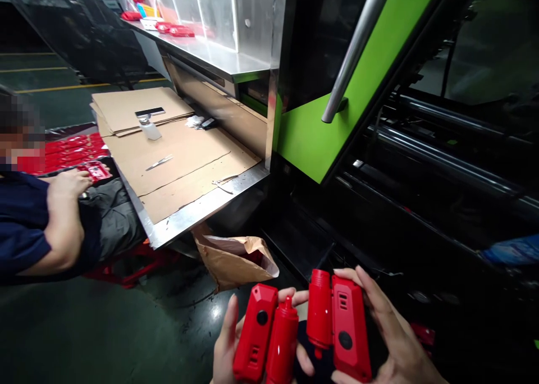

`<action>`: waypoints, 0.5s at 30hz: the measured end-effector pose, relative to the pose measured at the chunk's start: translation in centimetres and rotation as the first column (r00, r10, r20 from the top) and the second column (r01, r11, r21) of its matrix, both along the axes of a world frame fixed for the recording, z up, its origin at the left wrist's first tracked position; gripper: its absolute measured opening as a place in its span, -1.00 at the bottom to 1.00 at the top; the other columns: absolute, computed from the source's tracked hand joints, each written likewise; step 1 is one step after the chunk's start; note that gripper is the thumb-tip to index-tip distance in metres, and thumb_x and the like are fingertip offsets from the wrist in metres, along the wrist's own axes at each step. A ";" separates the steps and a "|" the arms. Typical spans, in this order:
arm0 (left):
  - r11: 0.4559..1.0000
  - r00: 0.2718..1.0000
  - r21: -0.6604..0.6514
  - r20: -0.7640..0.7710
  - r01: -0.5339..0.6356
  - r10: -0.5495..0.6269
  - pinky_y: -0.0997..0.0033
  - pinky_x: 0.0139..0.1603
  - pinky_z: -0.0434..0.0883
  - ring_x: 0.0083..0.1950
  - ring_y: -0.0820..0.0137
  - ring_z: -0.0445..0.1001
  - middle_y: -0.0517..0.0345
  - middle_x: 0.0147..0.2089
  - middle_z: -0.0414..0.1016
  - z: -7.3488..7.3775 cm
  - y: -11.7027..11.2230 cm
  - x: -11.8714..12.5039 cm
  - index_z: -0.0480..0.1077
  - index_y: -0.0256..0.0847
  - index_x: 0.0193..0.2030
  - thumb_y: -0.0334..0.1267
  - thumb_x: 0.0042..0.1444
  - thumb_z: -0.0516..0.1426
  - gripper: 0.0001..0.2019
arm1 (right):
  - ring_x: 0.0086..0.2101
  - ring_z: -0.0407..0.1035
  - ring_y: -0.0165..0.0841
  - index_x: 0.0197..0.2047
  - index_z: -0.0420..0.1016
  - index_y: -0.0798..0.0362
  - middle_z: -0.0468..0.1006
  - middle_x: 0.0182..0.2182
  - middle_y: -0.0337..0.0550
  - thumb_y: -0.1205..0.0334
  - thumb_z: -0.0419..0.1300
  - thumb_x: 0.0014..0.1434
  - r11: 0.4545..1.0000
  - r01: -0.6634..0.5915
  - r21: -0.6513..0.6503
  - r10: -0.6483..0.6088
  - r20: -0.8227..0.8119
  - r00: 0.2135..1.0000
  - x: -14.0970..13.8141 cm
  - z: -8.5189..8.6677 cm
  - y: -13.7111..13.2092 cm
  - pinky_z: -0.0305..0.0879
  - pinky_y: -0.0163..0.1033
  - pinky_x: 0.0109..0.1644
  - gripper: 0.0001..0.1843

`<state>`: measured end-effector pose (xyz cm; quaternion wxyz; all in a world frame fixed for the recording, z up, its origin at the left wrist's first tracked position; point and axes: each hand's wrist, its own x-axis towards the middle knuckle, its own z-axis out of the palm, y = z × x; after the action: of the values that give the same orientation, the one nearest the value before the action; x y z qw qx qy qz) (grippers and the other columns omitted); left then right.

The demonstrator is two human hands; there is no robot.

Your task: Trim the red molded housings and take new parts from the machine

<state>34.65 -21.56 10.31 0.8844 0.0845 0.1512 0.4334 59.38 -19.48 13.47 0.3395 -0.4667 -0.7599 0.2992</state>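
At the bottom of the head view, my left hand (224,347) is closed around a red plastic moulded part (255,336), a long housing with a black round spot and small slots, beside a ribbed cylinder (282,342) with a nipple on top. My right hand (398,339) grips a matching red plastic moulded part (351,330), its cylinder (319,311) lying on the inner side with the nipple pointing down. The two pieces are held side by side with a narrow gap. Fingers partly show behind them; whether housing and cylinder are one piece, I cannot tell.
A cardboard-covered metal table (189,159) bears tweezers (159,162) and a scraper-like blade (150,130). Below it stands an open paper bag (229,260). At left, a seated person (63,221) handles a red part. A green machine door with a metal handle (353,53) rises ahead.
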 end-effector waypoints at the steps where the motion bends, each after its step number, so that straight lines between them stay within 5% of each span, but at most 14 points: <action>1: 0.999 0.999 -0.017 0.010 -0.038 0.038 0.31 -0.39 0.53 -0.33 0.18 0.63 -0.18 -0.04 0.60 0.3 0.2 0.2 0.28 -0.13 0.34 0.38 0.26 -0.29 -0.19 | 0.18 0.34 0.04 0.51 -0.25 0.01 0.21 0.33 0.12 0.06 0.41 0.04 1.000 0.010 -0.007 -0.010 0.021 1.000 0.2 -0.2 0.0 0.41 0.10 0.25 0.18; 5: 0.983 0.984 -0.061 -0.053 -0.171 0.168 0.24 -0.43 0.57 -0.19 0.06 0.61 -0.28 0.27 0.37 1.5 1.1 1.0 0.32 -0.25 0.30 0.26 0.32 -0.32 -0.23 | 0.18 0.35 -0.01 0.51 -0.23 -0.02 0.22 0.34 0.06 0.02 0.37 0.08 0.998 0.062 -0.016 -0.061 0.079 0.995 0.8 -0.8 0.2 0.45 0.01 0.22 0.13; 15: 0.952 0.957 -0.120 -0.107 -0.282 0.270 0.18 -0.37 0.58 -0.10 -0.05 0.59 -0.27 0.07 0.49 1.3 1.7 1.1 0.21 -0.22 0.35 0.18 0.36 -0.23 -0.35 | 0.26 0.26 -0.03 0.50 -0.23 -0.22 0.17 0.37 -0.10 -0.14 0.35 0.07 0.946 0.207 -0.250 -0.197 0.065 0.978 1.2 -0.5 0.2 0.33 0.05 0.32 0.12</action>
<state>35.71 -19.87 11.63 0.8112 0.0223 0.2296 0.5373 60.60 -19.25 12.92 0.2907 -0.5874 -0.6698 0.3490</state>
